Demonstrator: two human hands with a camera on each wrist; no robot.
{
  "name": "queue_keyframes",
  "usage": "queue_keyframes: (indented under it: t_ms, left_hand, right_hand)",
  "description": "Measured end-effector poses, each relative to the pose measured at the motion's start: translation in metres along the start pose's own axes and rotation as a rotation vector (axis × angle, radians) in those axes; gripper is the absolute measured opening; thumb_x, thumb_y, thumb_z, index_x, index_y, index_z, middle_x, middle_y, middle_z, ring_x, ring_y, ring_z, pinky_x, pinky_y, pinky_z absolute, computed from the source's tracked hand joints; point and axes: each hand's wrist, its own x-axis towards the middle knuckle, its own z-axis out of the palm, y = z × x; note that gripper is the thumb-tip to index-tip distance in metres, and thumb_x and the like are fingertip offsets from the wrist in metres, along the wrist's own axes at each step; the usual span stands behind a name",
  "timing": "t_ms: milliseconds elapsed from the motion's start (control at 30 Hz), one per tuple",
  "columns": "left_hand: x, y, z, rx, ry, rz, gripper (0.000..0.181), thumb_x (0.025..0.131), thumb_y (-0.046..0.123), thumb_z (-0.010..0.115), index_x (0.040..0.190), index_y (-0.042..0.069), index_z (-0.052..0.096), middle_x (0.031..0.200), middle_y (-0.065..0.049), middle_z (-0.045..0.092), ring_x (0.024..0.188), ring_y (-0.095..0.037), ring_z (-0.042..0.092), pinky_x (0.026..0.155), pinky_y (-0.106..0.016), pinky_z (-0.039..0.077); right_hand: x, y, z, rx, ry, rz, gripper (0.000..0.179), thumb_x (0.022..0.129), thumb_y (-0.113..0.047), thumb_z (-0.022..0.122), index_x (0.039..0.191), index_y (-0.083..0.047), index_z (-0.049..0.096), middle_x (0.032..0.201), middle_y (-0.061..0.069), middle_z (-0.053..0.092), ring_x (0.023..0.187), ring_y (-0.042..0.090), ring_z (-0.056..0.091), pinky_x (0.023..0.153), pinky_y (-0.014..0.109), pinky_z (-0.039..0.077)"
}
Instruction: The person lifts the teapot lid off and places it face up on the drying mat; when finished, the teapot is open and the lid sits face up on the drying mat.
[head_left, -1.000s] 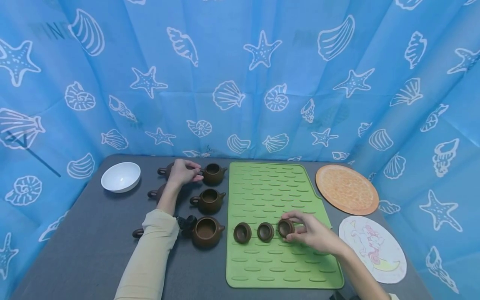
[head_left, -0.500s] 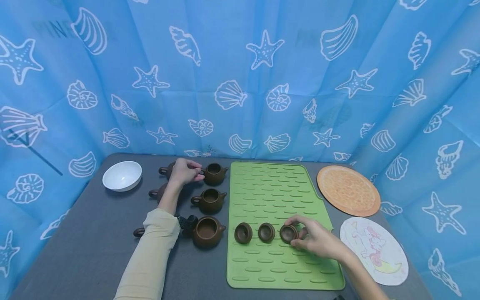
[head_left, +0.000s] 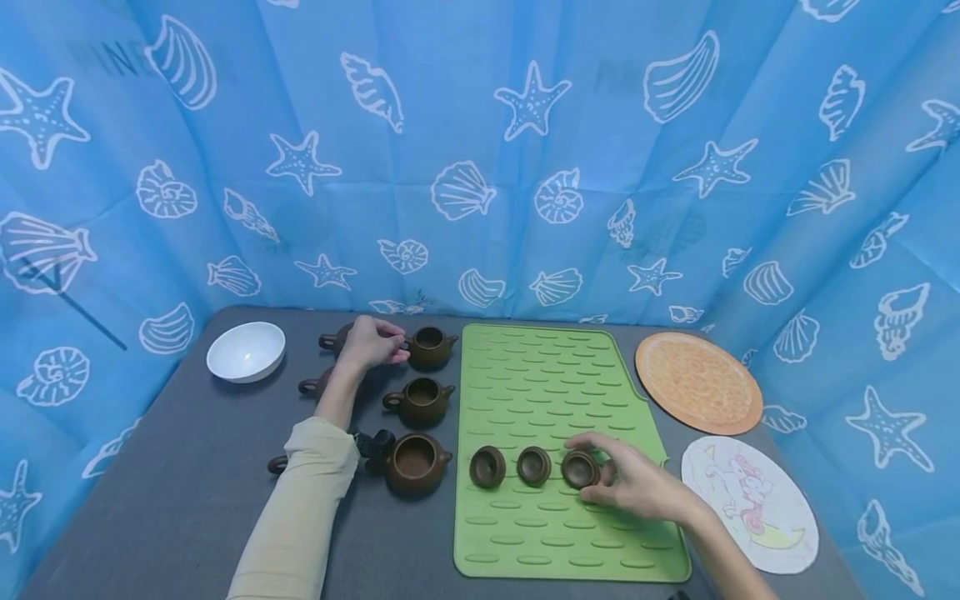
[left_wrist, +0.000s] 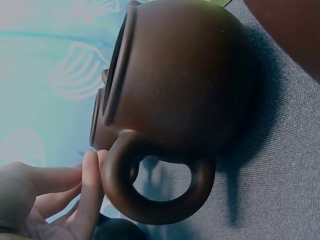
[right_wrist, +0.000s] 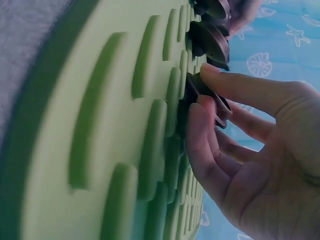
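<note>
In the head view, several brown teapots without lids stand left of the green mat. My left hand [head_left: 367, 343] pinches the handle of the rearmost right teapot [head_left: 430, 347]; in the left wrist view a nearer teapot [left_wrist: 185, 75] partly hides those fingers. Three brown teapot lids lie in a row on the mat, hollow side up: a left lid [head_left: 487, 467], a middle lid [head_left: 533, 466] and a right lid [head_left: 580, 469]. My right hand [head_left: 633, 479] has thumb and fingers curled round the right lid, which sits low at the mat in the right wrist view.
The ridged green mat [head_left: 540, 542] lies mid-table. A white bowl [head_left: 246, 352] stands at the back left. Right of the mat lie a pizza-patterned round board [head_left: 697, 383] and a white round board with a drawing [head_left: 750, 504]. More teapots, such as one teapot [head_left: 311, 387], are partly behind my left arm.
The right hand has brought the right lid down onto the mat and slightly right, and its fingers have loosened around it. The left hand stays at the same teapot handle.
</note>
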Motion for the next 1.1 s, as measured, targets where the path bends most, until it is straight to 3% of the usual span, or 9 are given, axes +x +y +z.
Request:
queue_keyframes:
  t_ms: [133,233,333,500,667,833,1100]
  left_hand:
    - [-0.002,0.0,-0.004,0.001,-0.017,0.002,0.031,0.11,0.006,0.061,0.135,-0.01,0.068,0.13,-0.033,0.071,0.077,-0.009,0.078,0.087,-0.032,0.069]
    - [-0.003,0.002,-0.006,0.007,-0.026,0.006,0.032,0.11,0.006,0.06,0.137,-0.01,0.066,0.132,-0.034,0.07,0.079,-0.01,0.078,0.091,-0.035,0.068]
    - [-0.006,0.003,-0.011,0.023,-0.045,0.02,0.033,0.111,0.007,0.059,0.138,-0.011,0.065,0.129,-0.033,0.071,0.083,-0.013,0.078,0.096,-0.04,0.067]
    - [-0.012,0.007,-0.023,0.046,-0.09,0.044,0.034,0.112,0.007,0.057,0.14,-0.012,0.063,0.13,-0.033,0.069,0.089,-0.016,0.079,0.095,-0.036,0.068]
    - [-0.021,0.012,-0.043,0.057,-0.129,0.056,0.037,0.112,0.009,0.057,0.142,-0.013,0.062,0.135,-0.034,0.065,0.092,-0.015,0.078,0.093,-0.03,0.068]
    - [-0.028,0.014,-0.071,0.11,-0.146,0.069,0.038,0.113,0.012,0.057,0.142,-0.011,0.062,0.135,-0.032,0.067,0.095,-0.014,0.076,0.092,-0.03,0.068]
    - [-0.02,-0.001,-0.108,0.242,-0.098,0.101,0.035,0.112,0.012,0.058,0.137,-0.011,0.065,0.129,-0.032,0.07,0.102,-0.023,0.076,0.081,-0.022,0.067]
  right_hand:
    - [0.003,-0.003,-0.003,-0.057,0.04,0.0,0.066,0.094,-0.019,0.085,0.15,-0.004,0.055,0.112,0.021,0.071,0.055,-0.001,0.051,0.05,0.024,0.049]
    - [0.007,-0.007,-0.005,-0.092,0.096,-0.018,0.057,0.097,-0.02,0.082,0.146,-0.003,0.058,0.13,0.022,0.068,0.053,-0.001,0.048,0.048,0.024,0.047]
    - [0.013,-0.013,-0.006,-0.101,0.142,-0.024,0.051,0.098,-0.019,0.081,0.143,-0.003,0.061,0.131,0.024,0.069,0.052,-0.001,0.045,0.047,0.024,0.045]
    - [0.023,-0.025,-0.004,-0.092,0.176,-0.029,0.044,0.099,-0.016,0.081,0.139,-0.007,0.065,0.129,0.02,0.072,0.052,0.0,0.044,0.045,0.023,0.042]
    - [0.039,-0.038,0.0,-0.031,0.154,-0.057,0.038,0.102,-0.019,0.078,0.138,-0.013,0.067,0.13,0.02,0.071,0.05,0.0,0.039,0.043,0.023,0.038]
    - [0.06,-0.053,0.006,0.005,0.136,-0.068,0.034,0.104,-0.02,0.075,0.136,-0.016,0.067,0.131,0.021,0.07,0.05,0.003,0.044,0.045,0.024,0.041]
    - [0.101,-0.077,0.018,0.053,0.085,-0.114,0.03,0.106,-0.017,0.071,0.135,-0.01,0.066,0.134,0.024,0.069,0.066,0.032,0.068,0.054,0.029,0.056]
